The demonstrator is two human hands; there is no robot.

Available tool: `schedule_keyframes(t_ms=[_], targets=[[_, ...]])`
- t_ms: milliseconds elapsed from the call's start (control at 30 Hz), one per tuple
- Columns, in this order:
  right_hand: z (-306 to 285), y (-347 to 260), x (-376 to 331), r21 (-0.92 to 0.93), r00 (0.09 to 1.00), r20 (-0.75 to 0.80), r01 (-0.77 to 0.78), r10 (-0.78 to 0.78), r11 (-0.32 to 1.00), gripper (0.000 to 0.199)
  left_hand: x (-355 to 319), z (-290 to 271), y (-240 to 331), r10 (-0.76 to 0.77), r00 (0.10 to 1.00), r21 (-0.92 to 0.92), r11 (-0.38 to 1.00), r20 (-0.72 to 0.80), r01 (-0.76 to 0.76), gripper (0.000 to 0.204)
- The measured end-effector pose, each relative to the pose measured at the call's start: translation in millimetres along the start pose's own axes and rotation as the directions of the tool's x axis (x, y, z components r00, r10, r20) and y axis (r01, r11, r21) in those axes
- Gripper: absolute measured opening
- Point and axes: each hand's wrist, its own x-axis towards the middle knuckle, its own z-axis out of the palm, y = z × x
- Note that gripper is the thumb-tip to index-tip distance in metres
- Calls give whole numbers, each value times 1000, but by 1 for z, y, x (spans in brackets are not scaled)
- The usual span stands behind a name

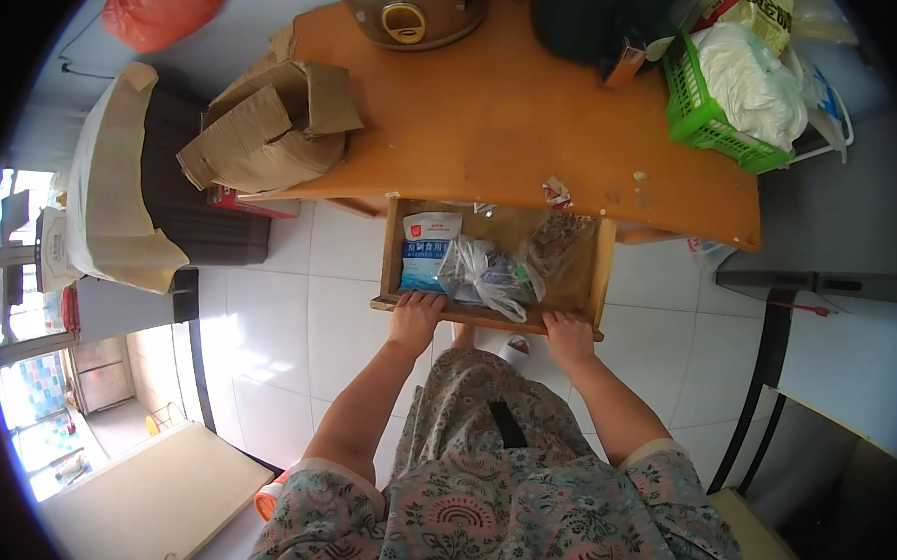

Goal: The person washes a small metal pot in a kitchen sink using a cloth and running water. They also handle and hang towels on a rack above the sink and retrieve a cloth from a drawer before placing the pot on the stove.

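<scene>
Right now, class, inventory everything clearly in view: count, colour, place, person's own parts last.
Table: 1, orange-brown, ahead
Drawer: 1, brown, pulled open
Packet: 1, blue and white, drawer left
Tied bag: 1, clear, drawer middle
Loose bag: 1, clear, drawer right
Cardboard: 1, brown, table left
Cooker: 1, brown, table's far side
Appliance: 1, dark green, far right
Basket: 1, green, table right
White bag: 1, white, in basket
Red bag: 1, red, upper left
Container: 1, dark grey, left of table
Floor: 1, white, below
Garment: 1, patterned grey-green, person's body
Left hand: 1, bare, drawer front
Right hand: 1, bare, drawer front
</scene>
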Motion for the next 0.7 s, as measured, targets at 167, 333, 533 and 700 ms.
schedule_keyframes(t_ms=[167, 333, 533, 700], targets=[[18, 5, 8, -53, 998, 42, 46, -44, 998, 30, 3, 18, -6, 30, 998, 38, 999, 49, -32, 25], [17, 3, 8, -24, 999, 16, 30, -29, 999, 28, 40, -34, 24, -166, 967, -130, 973, 191, 193, 33], [6, -5, -4, -57, 999, -24, 42, -44, 997, 39, 135, 1, 30, -175, 955, -270, 957, -241, 107, 46], [13, 6, -11, 382, 996, -13, -80, 92, 920, 47, 131, 11, 48, 30, 998, -281, 960, 60, -12, 41]])
